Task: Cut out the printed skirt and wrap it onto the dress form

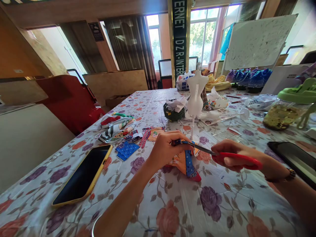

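Two hands meet above a flowered tablecloth (118, 210), the left hand (166, 146) pinching patterned fabric (184, 162), the right hand (234, 149) gripping red-handled scissors (206, 150) whose close blades could nick the left if the fabric slips.

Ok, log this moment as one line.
Left hand: gripping cloth | right hand: gripping scissors, pointed toward left hand | mannequin: upright beyond cloth

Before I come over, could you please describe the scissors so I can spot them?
On the flowered tablecloth, find the white mannequin. Nearer the camera, the scissors reach from the right hand toward the left hand. Their bright red handle sets them apart from the orange-and-blue cloth nearby.
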`<state>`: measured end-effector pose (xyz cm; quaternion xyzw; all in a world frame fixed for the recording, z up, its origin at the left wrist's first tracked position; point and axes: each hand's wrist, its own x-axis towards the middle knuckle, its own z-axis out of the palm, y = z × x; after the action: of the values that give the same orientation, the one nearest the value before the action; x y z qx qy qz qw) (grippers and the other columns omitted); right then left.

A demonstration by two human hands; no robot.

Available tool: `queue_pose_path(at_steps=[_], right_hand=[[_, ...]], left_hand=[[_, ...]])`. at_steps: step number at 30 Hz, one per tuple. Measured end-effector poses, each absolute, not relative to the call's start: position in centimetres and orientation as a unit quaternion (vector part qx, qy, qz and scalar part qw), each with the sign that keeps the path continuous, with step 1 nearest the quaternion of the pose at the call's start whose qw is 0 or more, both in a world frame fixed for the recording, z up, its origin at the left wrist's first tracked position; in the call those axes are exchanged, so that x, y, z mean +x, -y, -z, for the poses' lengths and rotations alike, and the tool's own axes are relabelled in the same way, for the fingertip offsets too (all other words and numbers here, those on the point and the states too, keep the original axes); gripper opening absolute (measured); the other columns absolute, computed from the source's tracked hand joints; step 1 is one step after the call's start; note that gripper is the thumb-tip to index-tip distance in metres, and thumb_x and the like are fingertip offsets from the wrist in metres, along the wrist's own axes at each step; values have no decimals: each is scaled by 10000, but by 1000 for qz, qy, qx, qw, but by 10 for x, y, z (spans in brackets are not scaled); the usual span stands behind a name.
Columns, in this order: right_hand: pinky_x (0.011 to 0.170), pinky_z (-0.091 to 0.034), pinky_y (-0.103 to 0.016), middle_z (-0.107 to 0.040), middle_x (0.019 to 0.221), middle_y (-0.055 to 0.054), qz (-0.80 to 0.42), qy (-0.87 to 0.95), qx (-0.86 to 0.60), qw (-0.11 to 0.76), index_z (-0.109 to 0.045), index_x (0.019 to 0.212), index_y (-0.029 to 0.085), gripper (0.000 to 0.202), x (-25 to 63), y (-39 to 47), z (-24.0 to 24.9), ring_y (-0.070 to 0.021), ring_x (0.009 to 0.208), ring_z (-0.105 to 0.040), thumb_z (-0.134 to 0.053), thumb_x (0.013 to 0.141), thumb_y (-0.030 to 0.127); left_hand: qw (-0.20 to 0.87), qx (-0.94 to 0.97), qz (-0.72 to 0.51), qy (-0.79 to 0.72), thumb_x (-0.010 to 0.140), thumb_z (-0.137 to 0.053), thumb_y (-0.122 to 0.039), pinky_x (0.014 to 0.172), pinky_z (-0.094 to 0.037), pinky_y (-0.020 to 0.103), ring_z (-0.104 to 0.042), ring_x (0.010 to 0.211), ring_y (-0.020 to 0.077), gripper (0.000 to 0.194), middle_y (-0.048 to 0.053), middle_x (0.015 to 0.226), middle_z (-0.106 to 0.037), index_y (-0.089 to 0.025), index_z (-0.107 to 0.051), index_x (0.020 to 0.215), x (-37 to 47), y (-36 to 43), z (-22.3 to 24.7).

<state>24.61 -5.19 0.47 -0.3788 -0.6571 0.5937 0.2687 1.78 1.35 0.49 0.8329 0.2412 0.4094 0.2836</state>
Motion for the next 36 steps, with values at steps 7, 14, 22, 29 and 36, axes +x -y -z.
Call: queue_pose_path(at_steps=[7, 14, 22, 29, 36], right_hand=[[349, -231, -162, -380, 514, 68, -624, 668, -321, 247, -566, 793, 156, 382, 255, 40, 7, -37, 396, -311, -611, 719, 528], [323, -229, -151, -407, 514, 77, -650, 652, -297, 255, -551, 771, 142, 421, 258, 35, 17, -18, 366, -299, -636, 688, 546], [331, -222, -159, -393, 508, 76, -653, 649, -300, 248, -548, 791, 142, 494, 258, 36, 19, -24, 371, -303, -617, 662, 614], [394, -217, -189, -397, 586, 41, -608, 653, -353, 282, -546, 744, 163, 435, 248, 54, -1, -56, 475, -291, -625, 674, 585], [457, -236, -224, -394, 628, 24, -598, 662, -353, 282, -525, 693, 166, 454, 240, 58, -6, -75, 530, -315, -576, 695, 618]], left_hand=[[274, 818, -452, -226, 681, -704, -204, 688, -435, 204, -575, 725, 104, 97, 9, 755, -648, -158, -658, 754, 20, -10, -6], [301, 816, -441, -223, 689, -699, -248, 698, -450, 232, -584, 790, 136, 145, 40, 813, -643, -160, -660, 797, 18, -10, -9], [289, 815, -451, -221, 697, -689, -197, 661, -452, 224, -594, 722, 122, 53, 30, 758, -651, -156, -672, 725, 18, -11, -10], [270, 820, -458, -214, 687, -697, -195, 655, -453, 208, -596, 702, 109, 63, 24, 742, -655, -150, -670, 721, 20, -11, -9], [268, 813, -470, -214, 660, -718, -189, 667, -459, 205, -592, 702, 104, 78, 24, 723, -649, -146, -667, 699, 22, -10, -8]])
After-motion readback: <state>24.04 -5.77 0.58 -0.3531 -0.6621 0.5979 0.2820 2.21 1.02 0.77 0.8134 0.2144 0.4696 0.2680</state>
